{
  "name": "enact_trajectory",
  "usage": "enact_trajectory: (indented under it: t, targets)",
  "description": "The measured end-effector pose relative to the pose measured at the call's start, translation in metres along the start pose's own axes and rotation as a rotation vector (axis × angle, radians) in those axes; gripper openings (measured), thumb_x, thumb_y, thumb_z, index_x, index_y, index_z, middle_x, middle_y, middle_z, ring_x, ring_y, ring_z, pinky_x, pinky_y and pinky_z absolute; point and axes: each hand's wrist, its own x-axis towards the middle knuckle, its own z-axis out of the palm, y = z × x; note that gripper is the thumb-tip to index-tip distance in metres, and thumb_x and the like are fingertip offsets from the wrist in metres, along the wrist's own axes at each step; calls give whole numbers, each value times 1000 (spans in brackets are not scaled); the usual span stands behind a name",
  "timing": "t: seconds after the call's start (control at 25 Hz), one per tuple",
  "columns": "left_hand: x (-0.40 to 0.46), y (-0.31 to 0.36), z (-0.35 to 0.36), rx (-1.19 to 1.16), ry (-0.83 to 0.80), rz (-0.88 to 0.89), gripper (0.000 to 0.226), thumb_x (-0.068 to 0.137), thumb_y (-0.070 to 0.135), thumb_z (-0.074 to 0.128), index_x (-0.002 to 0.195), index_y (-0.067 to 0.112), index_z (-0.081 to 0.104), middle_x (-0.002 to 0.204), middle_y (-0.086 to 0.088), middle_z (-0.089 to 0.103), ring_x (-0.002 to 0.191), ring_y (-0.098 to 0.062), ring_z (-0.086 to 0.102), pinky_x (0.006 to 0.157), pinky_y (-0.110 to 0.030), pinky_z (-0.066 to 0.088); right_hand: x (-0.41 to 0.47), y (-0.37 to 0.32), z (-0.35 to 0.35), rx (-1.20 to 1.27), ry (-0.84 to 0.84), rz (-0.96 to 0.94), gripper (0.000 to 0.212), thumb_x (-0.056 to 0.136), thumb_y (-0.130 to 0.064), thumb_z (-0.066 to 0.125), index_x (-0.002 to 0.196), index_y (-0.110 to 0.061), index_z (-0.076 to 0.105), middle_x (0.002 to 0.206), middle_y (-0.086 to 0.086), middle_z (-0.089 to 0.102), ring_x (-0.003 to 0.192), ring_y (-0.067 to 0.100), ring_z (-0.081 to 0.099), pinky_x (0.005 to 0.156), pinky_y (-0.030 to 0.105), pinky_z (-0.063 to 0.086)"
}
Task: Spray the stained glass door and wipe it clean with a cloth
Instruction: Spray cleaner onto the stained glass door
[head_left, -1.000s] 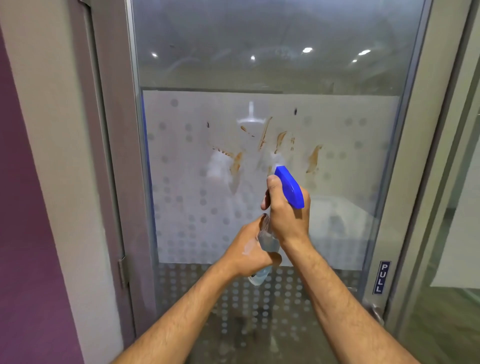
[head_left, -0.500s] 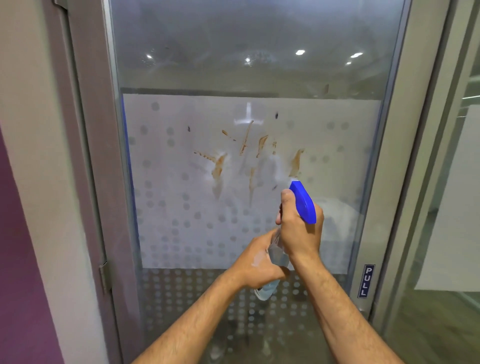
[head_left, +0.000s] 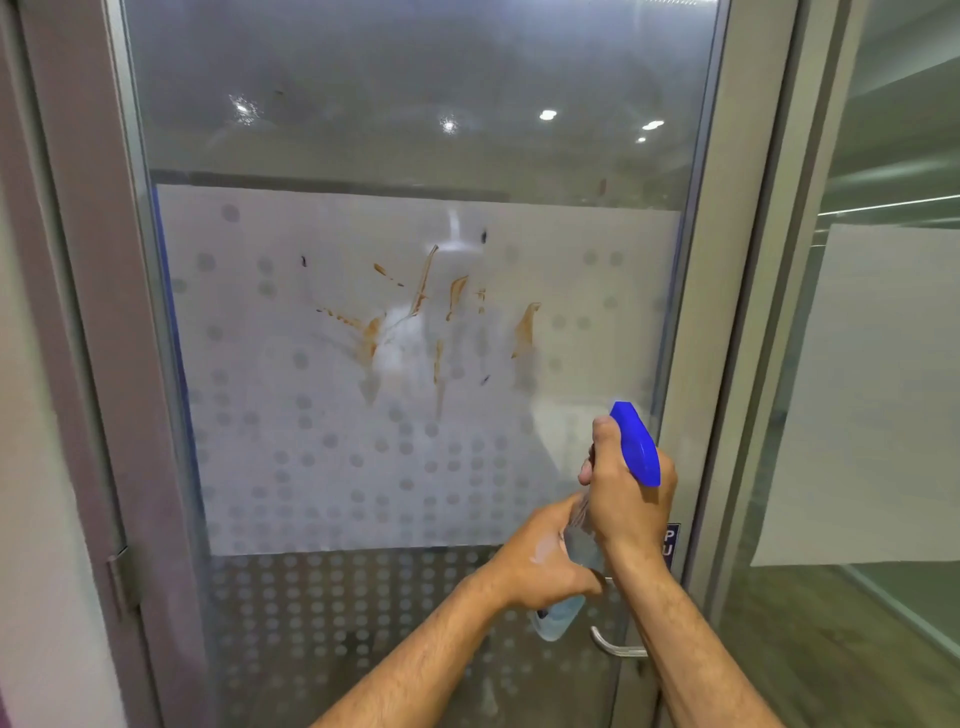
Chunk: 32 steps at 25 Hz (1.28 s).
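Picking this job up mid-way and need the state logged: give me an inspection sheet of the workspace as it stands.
Surface: glass door with frosted dotted film; brown stains streaked across the middle, wet runs below some.
Job's things: spray bottle, blue head, clear body, held low right of the stains. Cloth: nothing seen.
Clutter: nothing seen.
Grippers: right hand grips the bottle's neck under the blue head; left hand holds the clear body lower down.
Cables: nothing seen.
Surroundings: metal door frame, door handle, blue PULL sign partly hidden, hinge at left, glass partition at right.
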Motion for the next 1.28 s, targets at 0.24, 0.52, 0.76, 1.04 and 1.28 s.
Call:
enact_trajectory:
  t: [0.24,0.52,0.76,1.04,1.28]
  targets:
    - [3,-5,24,-63,-28,-9,56,70,10,78,122,19,59,117,-3,71,111,-20,69,98,-43,59,3,13,-18,-28,7,-4,36,93,-41,58,64,-22,68,63,-4,71,56,10,60,61,31,46]
    - [-6,-14,19,-63,1,7,65,67,12,77,110,58,58,113,16,74,106,-5,71,92,-24,60,-12,15,-11,-11,-63,75,43,86,-49,60,63,-13,62,52,7,60,47,14,57,53,37,49]
    - [-25,-21,-8,-90,37,-5,60,63,21,77,110,53,61,105,20,74,102,-2,71,84,-21,58,-28,2,17,26,-139,-72,33,93,-37,58,74,-14,73,62,-18,63,55,0,53,53,7,39]
    - [-66,-41,-41,-86,211,31,54,74,7,80,122,26,64,113,-1,76,109,-16,74,96,-50,60,-63,-20,66,27,-219,-81,38,88,-40,57,66,-10,63,63,0,67,60,12,62,57,25,48]
    - [-103,-61,-85,-34,261,-34,48,73,11,81,118,18,66,107,-2,78,104,-20,76,92,-50,61,-100,-38,108,54,-253,-10,48,87,-38,58,65,5,51,62,30,53,53,36,50,55,52,48]
